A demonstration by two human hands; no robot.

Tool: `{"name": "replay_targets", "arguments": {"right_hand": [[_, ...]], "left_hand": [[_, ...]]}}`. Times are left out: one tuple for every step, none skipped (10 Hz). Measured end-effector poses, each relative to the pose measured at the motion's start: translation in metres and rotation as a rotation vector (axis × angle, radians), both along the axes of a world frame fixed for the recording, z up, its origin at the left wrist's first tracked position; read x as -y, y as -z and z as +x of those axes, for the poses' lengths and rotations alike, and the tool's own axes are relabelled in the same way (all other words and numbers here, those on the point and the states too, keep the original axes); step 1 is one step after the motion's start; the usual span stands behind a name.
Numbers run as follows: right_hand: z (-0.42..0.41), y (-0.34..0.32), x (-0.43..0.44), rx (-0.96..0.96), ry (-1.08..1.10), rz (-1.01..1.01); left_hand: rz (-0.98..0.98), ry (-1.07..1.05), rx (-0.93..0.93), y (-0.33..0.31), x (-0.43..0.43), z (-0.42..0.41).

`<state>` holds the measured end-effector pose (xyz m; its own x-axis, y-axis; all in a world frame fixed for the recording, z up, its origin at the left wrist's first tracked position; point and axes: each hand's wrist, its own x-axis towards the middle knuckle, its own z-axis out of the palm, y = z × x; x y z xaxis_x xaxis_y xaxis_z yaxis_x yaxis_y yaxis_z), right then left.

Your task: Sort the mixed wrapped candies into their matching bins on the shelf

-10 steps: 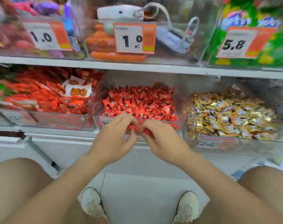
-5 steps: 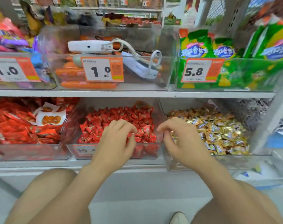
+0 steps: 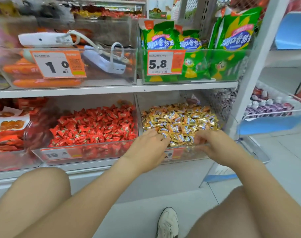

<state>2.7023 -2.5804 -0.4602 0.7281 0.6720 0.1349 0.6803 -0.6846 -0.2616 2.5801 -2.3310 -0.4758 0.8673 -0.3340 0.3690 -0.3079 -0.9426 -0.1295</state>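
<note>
Both my hands have shifted right since a second ago: they were pinching at something red at the front lip of the red candy bin point(image 3: 88, 152), and now they are down in the front of the gold candy bin point(image 3: 194, 154) next to it. My left hand point(image 3: 149, 146) lies palm down on the near left corner of the heap, its fingers loosely curled and pushed in among the gold candies point(image 3: 179, 121); my right hand point(image 3: 213, 145) rests at the near right, its fingers bent into the wrappers beside the clear front wall. I cannot tell whether either hand has hold of a piece, since the fingertips are buried in the pile. The view has swung right with them, so the gold bin sits nearer the middle and the red candies point(image 3: 94, 126) lie off to the left, untouched. My reading is that the red bin's turn is over and I am now combing the gold heap for strays. I see no obvious red wrapper near my fingers; one darker piece point(image 3: 191, 101) sits at the back of the heap, though I cannot make out what it is.
</note>
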Motion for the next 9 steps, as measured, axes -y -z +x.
{"name": "replay_targets", "arguments": {"right_hand": [[0.004,0.001,-0.002,0.026,-0.014,-0.004],[0.002,0.002,-0.006,0.113,-0.055,0.123],[0.006,-0.002,-0.013,0.154,-0.056,0.216],[0.016,-0.001,-0.028,0.194,-0.067,0.205],[0.026,0.002,-0.042,0.163,-0.028,0.162],[0.030,0.004,-0.043,0.076,-0.006,0.131],[0.027,0.007,-0.040,-0.015,0.012,0.068],[0.011,0.002,-0.053,-0.002,0.018,0.122],[-0.017,0.001,-0.075,0.158,-0.046,0.359]], "left_hand": [[0.042,-0.019,0.015,-0.004,-0.003,-0.001],[0.013,-0.018,0.079,-0.005,-0.012,0.003],[-0.018,-0.049,0.120,-0.011,-0.019,0.012],[-0.031,-0.097,0.095,-0.010,-0.025,0.023],[-0.008,-0.160,0.063,-0.007,-0.028,0.031],[0.014,-0.209,0.038,-0.003,-0.025,0.033],[0.068,-0.224,0.005,0.002,-0.021,0.030],[0.004,-0.219,-0.067,-0.005,-0.023,0.028],[-0.143,-0.101,-0.039,-0.011,-0.028,0.014]]}}
